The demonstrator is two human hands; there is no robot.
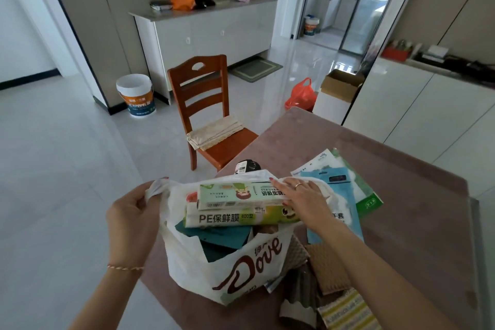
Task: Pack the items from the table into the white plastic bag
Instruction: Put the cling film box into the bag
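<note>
A white plastic bag [203, 270] with brown lettering stands open at the table's near edge. My left hand [131, 217] grips its left handle and holds it up. My right hand [305, 195] lies with straight fingers on the right end of a long pale-green box [235, 194], which rests across the bag's mouth on top of a cling-film box [235, 217]. Dark green packets [219, 238] sit deeper inside. On the table lie a blue glove packet [340, 195], a green packet [369, 198], brown textured cloths [326, 268] and a striped packet [345, 311].
The pink-brown table [401, 222] runs off to the right. A black roll [247, 166] stands just behind the bag. A wooden chair [206, 112] with a folded cloth is beyond the table's far corner. A red bag [301, 95] and carton [338, 94] sit on the floor.
</note>
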